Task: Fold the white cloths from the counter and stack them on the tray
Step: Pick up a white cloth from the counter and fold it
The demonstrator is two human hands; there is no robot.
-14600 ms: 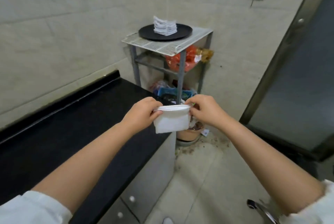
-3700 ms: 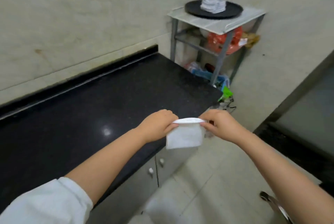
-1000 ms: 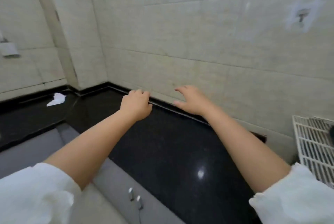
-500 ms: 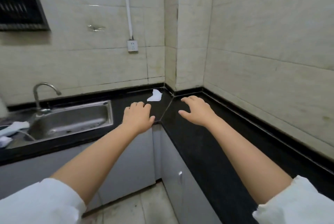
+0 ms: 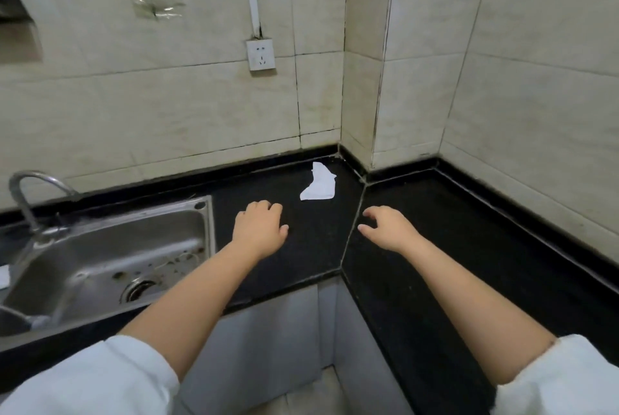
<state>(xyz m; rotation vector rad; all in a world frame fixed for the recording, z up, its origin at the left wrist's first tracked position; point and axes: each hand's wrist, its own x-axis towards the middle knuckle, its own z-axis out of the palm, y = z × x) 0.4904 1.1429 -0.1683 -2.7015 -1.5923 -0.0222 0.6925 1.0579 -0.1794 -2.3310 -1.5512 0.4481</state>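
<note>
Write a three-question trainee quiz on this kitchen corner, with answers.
1. True or false: the left hand grips the crumpled white cloth.
2. Which lies left of the cloth: (a) the stainless steel sink, (b) a tray?
3. Fill in: the white wall socket is mounted ___ the black stone counter.

Key: 1 false, both it and the right hand hold nothing; 2 a; 3 above.

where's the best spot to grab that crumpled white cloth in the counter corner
Probably the wide near edge of the crumpled white cloth, pinched from the front by the left hand. That end lies flat and broad facing both hands; the narrow far end tucks toward the black counter backsplash.
</note>
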